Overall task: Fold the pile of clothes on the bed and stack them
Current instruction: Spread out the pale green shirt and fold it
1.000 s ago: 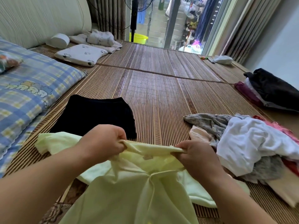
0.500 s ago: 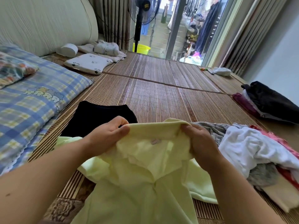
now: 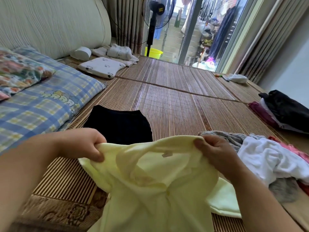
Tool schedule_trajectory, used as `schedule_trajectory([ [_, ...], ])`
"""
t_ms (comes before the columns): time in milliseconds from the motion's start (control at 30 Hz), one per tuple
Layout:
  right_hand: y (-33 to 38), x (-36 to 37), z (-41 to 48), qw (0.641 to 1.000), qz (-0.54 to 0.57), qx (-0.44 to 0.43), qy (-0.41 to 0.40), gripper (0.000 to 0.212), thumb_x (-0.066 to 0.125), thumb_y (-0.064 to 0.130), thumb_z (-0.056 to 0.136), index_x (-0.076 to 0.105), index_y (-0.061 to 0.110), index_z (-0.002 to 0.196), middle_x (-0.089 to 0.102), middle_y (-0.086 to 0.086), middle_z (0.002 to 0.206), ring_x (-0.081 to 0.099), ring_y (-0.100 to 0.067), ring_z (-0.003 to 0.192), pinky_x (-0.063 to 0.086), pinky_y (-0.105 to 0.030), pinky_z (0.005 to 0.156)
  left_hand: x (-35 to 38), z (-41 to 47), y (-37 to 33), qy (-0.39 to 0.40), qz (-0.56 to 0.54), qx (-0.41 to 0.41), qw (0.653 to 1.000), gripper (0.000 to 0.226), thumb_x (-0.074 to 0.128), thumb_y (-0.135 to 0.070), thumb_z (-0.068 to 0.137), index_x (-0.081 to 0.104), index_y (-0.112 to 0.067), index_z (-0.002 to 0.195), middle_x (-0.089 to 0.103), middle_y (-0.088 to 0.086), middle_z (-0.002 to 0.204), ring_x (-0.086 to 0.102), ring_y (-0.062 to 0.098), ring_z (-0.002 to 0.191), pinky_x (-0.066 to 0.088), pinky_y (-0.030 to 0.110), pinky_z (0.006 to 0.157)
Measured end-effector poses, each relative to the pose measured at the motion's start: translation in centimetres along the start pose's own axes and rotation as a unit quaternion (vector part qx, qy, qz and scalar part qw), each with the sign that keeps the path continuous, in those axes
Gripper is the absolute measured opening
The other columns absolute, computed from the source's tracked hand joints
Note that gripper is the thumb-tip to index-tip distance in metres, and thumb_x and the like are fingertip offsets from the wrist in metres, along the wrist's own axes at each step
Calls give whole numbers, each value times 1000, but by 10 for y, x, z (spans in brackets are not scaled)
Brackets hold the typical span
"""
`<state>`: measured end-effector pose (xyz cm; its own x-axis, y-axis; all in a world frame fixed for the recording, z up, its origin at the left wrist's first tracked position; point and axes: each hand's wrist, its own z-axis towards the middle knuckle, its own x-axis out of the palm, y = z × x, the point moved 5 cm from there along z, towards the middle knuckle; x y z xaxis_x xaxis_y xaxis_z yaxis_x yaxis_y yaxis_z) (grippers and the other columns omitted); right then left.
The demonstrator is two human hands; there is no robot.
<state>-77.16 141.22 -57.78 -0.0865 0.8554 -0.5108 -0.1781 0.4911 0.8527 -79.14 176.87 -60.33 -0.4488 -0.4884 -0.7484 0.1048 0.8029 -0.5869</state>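
Both hands, the left hand and right hand, are gripping the shoulders of a pale yellow collared shirt, crumpled and hanging at lower centre beside the unfolded pile

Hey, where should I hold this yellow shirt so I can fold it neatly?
By the shoulders, from above, one hand each side of the label. The shirt drapes down from that top edge with the label centred, so a grip there hangs it level. The left hand and right hand pinch those spots.
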Motion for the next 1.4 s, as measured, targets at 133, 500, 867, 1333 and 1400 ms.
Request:
schedule_trajectory([
  [133,7,2,21,979,-166,-33,-113,26,53,54,90,65,35,78,62,10,62,56,-12,58,45,-30,59,-29,1,29,-114,-149,-11,982,15,73,-41,76,69,-27,70,64,-4,64,60,9,59,45,27,58],
  [500,9,78,141,938,-325,-67,-99,37,55,49,91,70,20,107,64,-11,109,56,-30,108,44,-37,90,-62,70,78,-91,135,-191,968,56,59,-65,80,55,-25,119,62,-8,104,60,9,88,49,28,76],
  [867,-7,170,154,987,-89,130,38,2,62,15,74,62,15,72,63,-1,70,59,-18,63,47,-28,62,-51,50,124,-40,5,-192,981,6,72,-24,80,68,-19,82,72,-3,73,69,9,65,51,21,56],
  [1333,-14,166,147,985,-139,101,21,54,69,18,81,52,19,131,64,-8,118,59,-26,106,46,-32,92,-125,20,135,-71,7,-316,946,12,69,-1,70,69,0,82,70,18,72,68,31,61,54,35,55],
  [1400,1,169,139,980,-198,22,-12,65,74,26,79,47,21,138,56,-8,128,51,-27,118,39,-31,99,-128,9,135,-127,-94,-290,944,12,65,1,77,66,2,89,67,21,72,65,32,58,55,39,58],
])
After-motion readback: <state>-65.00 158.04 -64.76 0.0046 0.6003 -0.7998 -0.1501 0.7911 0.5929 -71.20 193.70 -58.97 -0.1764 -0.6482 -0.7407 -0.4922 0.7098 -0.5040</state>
